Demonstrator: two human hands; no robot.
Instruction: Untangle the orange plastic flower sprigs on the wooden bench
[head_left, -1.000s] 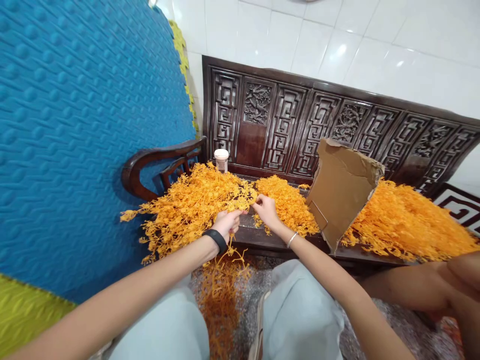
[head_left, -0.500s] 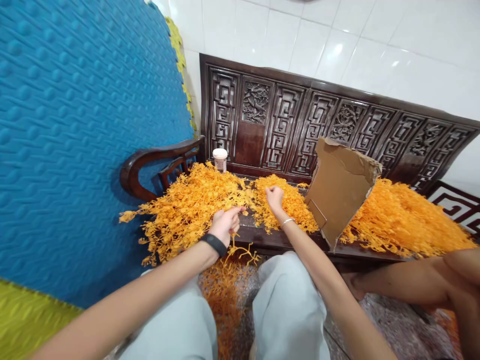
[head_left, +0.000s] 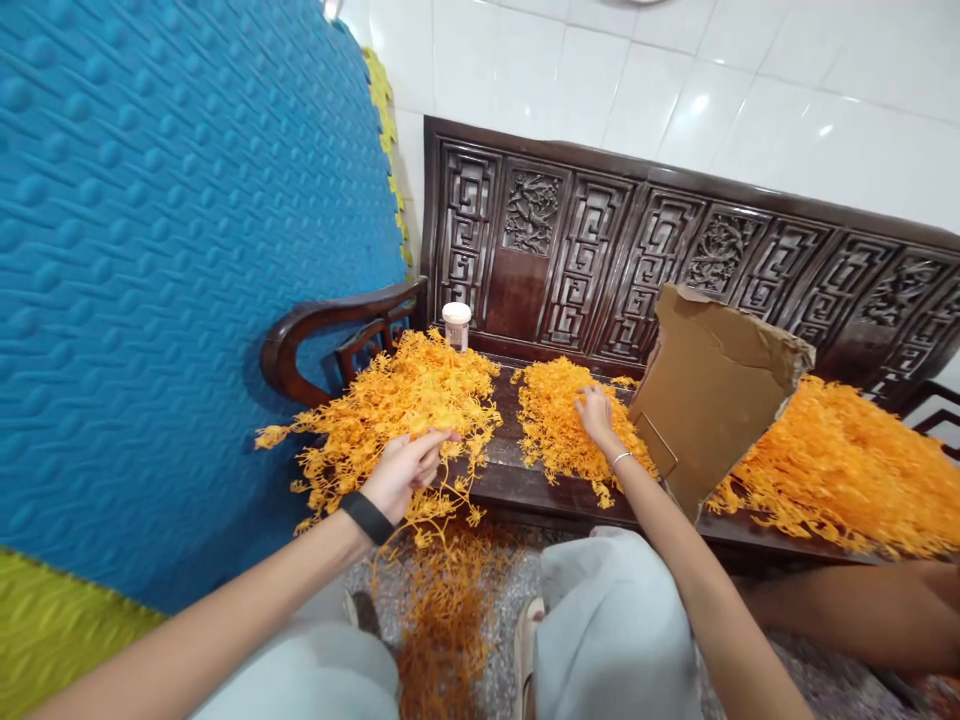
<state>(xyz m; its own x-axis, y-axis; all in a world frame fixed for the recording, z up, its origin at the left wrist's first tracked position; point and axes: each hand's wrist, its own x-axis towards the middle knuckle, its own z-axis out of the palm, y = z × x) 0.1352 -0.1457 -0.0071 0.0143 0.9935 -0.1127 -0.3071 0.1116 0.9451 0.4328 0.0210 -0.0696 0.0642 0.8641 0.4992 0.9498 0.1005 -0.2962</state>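
My left hand (head_left: 409, 468), with a black band at the wrist, is pinched at the front of the left heap of orange plastic pieces (head_left: 427, 385). Orange strands hang beneath its fingers. Over the smaller middle heap (head_left: 555, 415) is my right hand (head_left: 598, 412), wearing a thin bracelet. Its fingers bend down onto the orange pieces, and whether they grip one cannot be made out. Both heaps lie on a dark carved wooden bench (head_left: 510, 440), with a bare strip of seat between them.
A white-lidded tub (head_left: 456, 326) stands behind the left heap. An upright cardboard piece (head_left: 712, 390) divides the middle heap from a large right heap (head_left: 862, 465). Orange pieces (head_left: 450, 600) litter the floor. Another person's bare limb (head_left: 862, 610) is at the right. Blue mat (head_left: 150, 250) rises at left.
My hands have moved apart, the left one leftward, the right one onto the middle heap. Strands that bridged the two heaps now lie with the left heap. The view has shifted slightly.
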